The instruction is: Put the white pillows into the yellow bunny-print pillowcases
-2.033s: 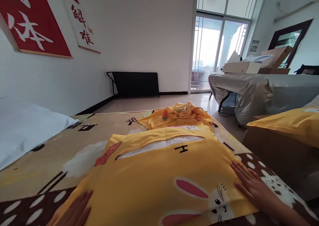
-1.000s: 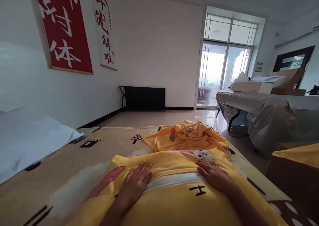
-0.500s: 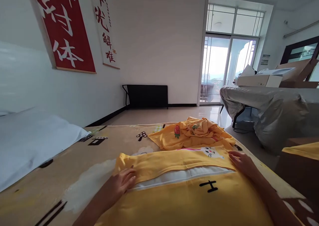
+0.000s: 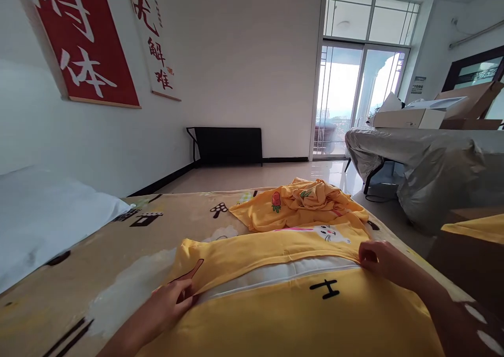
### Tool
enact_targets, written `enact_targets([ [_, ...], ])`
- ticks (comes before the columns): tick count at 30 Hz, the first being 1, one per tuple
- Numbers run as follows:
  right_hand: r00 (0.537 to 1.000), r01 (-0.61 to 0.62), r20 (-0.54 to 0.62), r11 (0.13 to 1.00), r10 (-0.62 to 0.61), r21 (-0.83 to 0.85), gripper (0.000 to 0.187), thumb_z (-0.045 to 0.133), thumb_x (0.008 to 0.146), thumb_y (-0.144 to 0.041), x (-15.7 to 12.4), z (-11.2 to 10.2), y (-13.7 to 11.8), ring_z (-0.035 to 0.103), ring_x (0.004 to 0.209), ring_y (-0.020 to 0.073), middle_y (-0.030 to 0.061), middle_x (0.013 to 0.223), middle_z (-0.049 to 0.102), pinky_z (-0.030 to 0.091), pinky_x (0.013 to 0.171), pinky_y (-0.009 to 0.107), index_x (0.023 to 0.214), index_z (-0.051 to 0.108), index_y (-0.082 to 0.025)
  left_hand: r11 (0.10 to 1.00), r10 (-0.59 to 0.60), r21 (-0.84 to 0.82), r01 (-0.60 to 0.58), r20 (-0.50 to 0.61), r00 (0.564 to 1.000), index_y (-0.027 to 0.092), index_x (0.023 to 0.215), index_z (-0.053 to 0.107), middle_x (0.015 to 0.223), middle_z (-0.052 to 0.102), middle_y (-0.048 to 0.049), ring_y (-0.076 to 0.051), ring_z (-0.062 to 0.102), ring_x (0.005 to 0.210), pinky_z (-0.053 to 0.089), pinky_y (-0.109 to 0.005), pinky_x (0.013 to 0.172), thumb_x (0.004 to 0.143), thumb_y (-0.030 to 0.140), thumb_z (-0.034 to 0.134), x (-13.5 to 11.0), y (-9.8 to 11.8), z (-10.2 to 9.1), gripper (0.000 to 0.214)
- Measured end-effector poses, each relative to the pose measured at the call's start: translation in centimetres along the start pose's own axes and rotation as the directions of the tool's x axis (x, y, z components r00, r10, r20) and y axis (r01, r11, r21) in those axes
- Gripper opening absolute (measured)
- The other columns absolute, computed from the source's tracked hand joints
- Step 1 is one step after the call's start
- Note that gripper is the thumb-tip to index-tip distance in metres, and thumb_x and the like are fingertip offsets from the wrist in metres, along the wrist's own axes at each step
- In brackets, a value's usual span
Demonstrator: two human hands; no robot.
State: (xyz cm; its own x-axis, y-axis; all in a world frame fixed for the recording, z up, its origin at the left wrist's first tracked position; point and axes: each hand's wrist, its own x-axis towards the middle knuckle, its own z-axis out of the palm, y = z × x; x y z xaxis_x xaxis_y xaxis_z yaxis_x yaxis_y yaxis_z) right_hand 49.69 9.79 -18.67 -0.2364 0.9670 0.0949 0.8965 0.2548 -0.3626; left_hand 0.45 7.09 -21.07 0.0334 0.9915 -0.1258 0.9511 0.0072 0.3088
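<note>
A yellow pillowcase (image 4: 275, 315) with a black H and a cat-like face print lies in front of me. Through the long slit of its opening shows a white pillow (image 4: 271, 277). At the left end of the slit, my left hand (image 4: 171, 302) is closed on the pillowcase, thumb against fingers. My right hand (image 4: 380, 261) pinches the flap's edge at the right end, its fingers curled. Just beyond, a crumpled yellow cloth (image 4: 260, 213) with strawberry and carrot prints rests against the pillowcase's far side.
The bed is covered with a beige patterned sheet (image 4: 192, 215). A white pillow (image 4: 51, 220) lies at left. To the right stand a plastic-covered table (image 4: 433, 147) with a white box (image 4: 409, 118), and a brown carton (image 4: 468, 252) with yellow cloth (image 4: 476, 228) on it.
Both hands have gone from resting with extended fingers to gripping the pillowcase at the ends of its opening. My left hand has moved left and nearer. The view has shifted slightly.
</note>
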Motion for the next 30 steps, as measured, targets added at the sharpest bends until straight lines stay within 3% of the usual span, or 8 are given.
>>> enact_targets([
  [9,1.0,-0.012,-0.028,0.994,0.01,-0.105,0.016,0.044,0.077,-0.02,0.7,0.6,0.6,0.051,0.062,0.016,0.0029,0.068,0.062,0.032,0.056,0.027,0.066,0.056,-0.021,0.998,0.066,-0.017,-0.065,0.022,0.998,0.02,0.066,0.05,0.082,0.063,-0.0057,-0.022,0.056,0.077,0.038,-0.029,0.07,0.08,0.05,0.034,0.0,0.5,-0.4,0.036],
  [11,0.989,0.023,-0.141,0.991,-0.042,-0.135,0.018,0.042,0.079,-0.019,0.6,1.0,-0.5,0.052,0.064,0.0171,0.0043,0.071,0.062,0.035,0.059,0.028,0.069,0.056,-0.021,0.996,0.07,-0.063,-0.07,0.004,0.998,0.02,0.064,0.047,0.077,0.06,-0.0037,-0.021,0.053,0.074,0.037,-0.027,0.067,0.079,0.049,0.037,-0.2,0.5,-0.5,0.034],
  [13,0.922,0.137,-0.344,0.98,-0.18,-0.144,0.02,0.04,0.082,-0.019,-0.1,1.6,-2.9,0.056,0.074,0.02,0.0075,0.08,0.063,0.04,0.068,0.032,0.076,0.059,-0.021,0.986,0.08,-0.148,-0.079,-0.004,0.997,0.019,0.061,0.043,0.072,0.054,-0.0013,-0.018,0.049,0.069,0.035,-0.025,0.063,0.076,0.05,0.042,-0.4,0.3,-0.6,0.034],
  [15,0.805,0.331,-0.467,0.931,-0.365,-0.156,0.021,0.039,0.086,-0.02,-1.5,2.5,-6.8,0.056,0.082,0.0215,0.0093,0.085,0.063,0.042,0.077,0.036,0.084,0.06,-0.021,0.961,0.102,-0.258,-0.099,-0.001,0.995,0.019,0.061,0.04,0.067,0.047,0.0011,-0.015,0.043,0.064,0.032,-0.024,0.058,0.073,0.051,0.046,-0.5,-0.1,-0.6,0.035],
  [19,0.687,0.672,-0.254,0.728,-0.68,-0.133,0.022,0.04,0.083,-0.008,-3.7,4.8,-15.7,0.054,0.075,0.0187,0.0068,0.082,0.062,0.045,0.073,0.033,0.085,0.058,-0.021,0.912,0.13,-0.387,-0.134,-0.037,0.991,0.018,0.064,0.041,0.064,0.042,0.0028,-0.013,0.038,0.063,0.03,-0.023,0.059,0.074,0.052,0.046,-0.3,-1.2,-0.3,0.035],
  [22,0.649,0.759,-0.077,0.651,-0.757,-0.001,0.032,0.042,0.074,-0.001,-2.5,6.7,-21.1,0.055,0.088,0.0175,0.0077,0.096,0.063,0.046,0.081,0.028,0.094,0.059,-0.018,0.898,0.139,-0.415,-0.149,-0.055,0.989,0.018,0.067,0.046,0.064,0.043,0.0028,-0.013,0.039,0.063,0.03,-0.023,0.059,0.074,0.056,0.048,-0.1,-1.8,0.1,0.039],
  [26,0.659,0.748,0.065,0.662,-0.749,0.044,0.036,0.044,0.067,0.001,1.8,9.6,-26.1,0.058,0.093,0.0167,0.0103,0.097,0.064,0.046,0.081,0.023,0.095,0.062,-0.013,0.887,0.161,-0.425,-0.178,-0.076,0.984,0.016,0.067,0.05,0.064,0.045,0.0026,-0.013,0.04,0.064,0.031,-0.023,0.059,0.075,0.052,0.049,-0.1,-2.2,0.3,0.036],
  [30,0.737,0.67,0.201,0.736,-0.645,-0.096,0.025,0.048,0.071,-0.007,5.3,12.2,-30.1,0.061,0.071,0.0164,0.0104,0.084,0.068,0.044,0.058,0.023,0.088,0.066,-0.012,0.87,0.152,-0.46,-0.177,-0.09,0.984,0.016,0.068,0.054,0.062,0.051,0.0015,-0.015,0.046,0.064,0.035,-0.024,0.06,0.073,0.049,0.05,-0.1,-2.6,0.5,0.034],
])
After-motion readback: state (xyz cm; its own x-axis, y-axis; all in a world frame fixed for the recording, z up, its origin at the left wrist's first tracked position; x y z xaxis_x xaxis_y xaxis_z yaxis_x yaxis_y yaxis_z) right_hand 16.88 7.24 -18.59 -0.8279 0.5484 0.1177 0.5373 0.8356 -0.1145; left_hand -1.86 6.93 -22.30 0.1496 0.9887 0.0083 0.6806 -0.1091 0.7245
